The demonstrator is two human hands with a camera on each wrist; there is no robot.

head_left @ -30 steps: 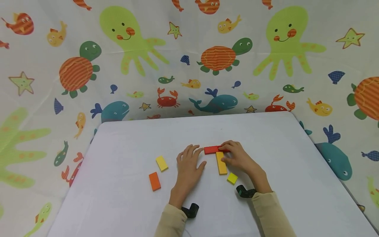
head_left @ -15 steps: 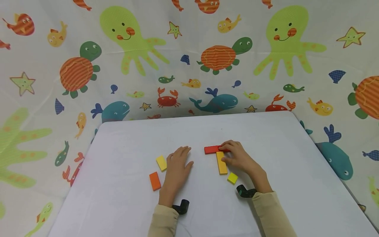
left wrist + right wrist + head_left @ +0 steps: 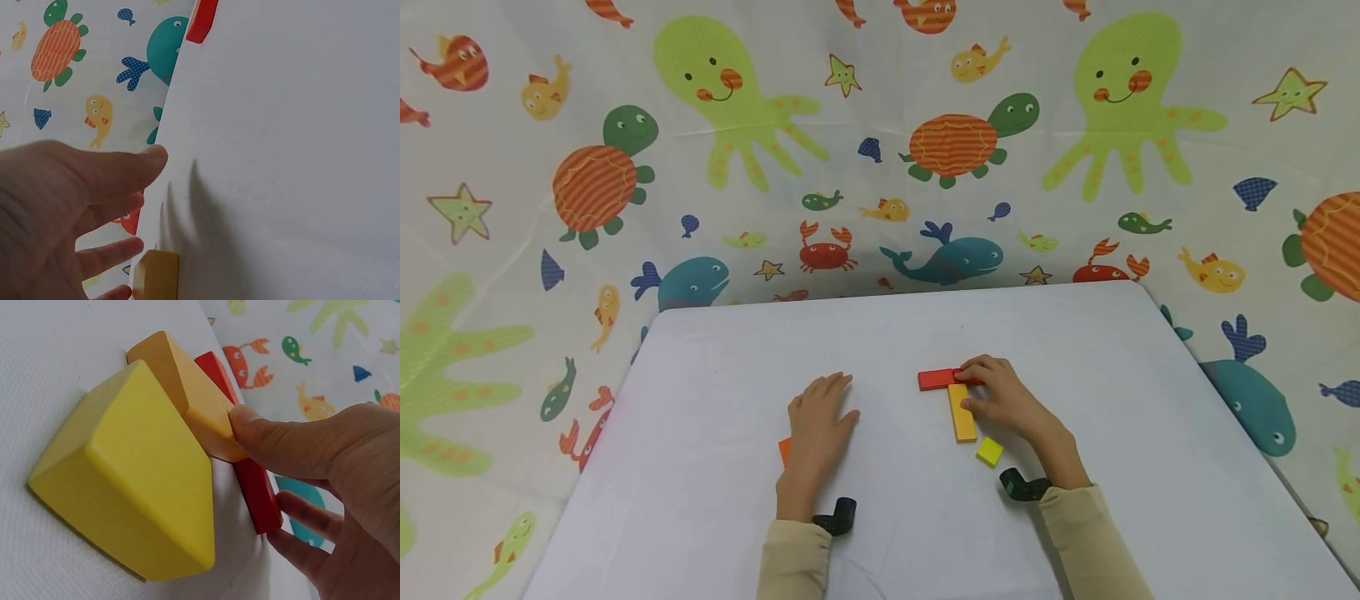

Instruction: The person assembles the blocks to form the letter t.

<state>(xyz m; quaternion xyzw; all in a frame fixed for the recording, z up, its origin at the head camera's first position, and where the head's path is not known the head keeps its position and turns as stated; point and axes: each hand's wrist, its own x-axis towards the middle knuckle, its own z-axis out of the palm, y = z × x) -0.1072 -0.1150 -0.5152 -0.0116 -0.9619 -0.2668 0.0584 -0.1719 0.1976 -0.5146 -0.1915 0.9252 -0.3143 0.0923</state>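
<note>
Two red blocks lie end to end; the left red block [image 3: 935,379] shows fully, while fingers of my right hand [image 3: 1003,396] cover much of the right red block [image 3: 257,497]. That hand pinches across the blocks, thumb on the amber block [image 3: 962,412] and fingers at the far side of the right red one. The amber block meets the red row at right angles, like a T. My left hand [image 3: 816,425] holds nothing, fingers extended and thumb apart, over a pale yellow block [image 3: 161,275] that it hides in the head view. An orange block [image 3: 784,450] is partly covered by it.
A small bright yellow block [image 3: 989,452] lies just below the amber block, near my right wrist. The white table [image 3: 880,333] ends at a cloth backdrop [image 3: 850,175] printed with sea animals. A small black device [image 3: 838,517] is on each wrist.
My left hand has moved left, away from the red blocks, to above the pale yellow and orange blocks, covering them. My right hand and the blocks near it stay in place.
</note>
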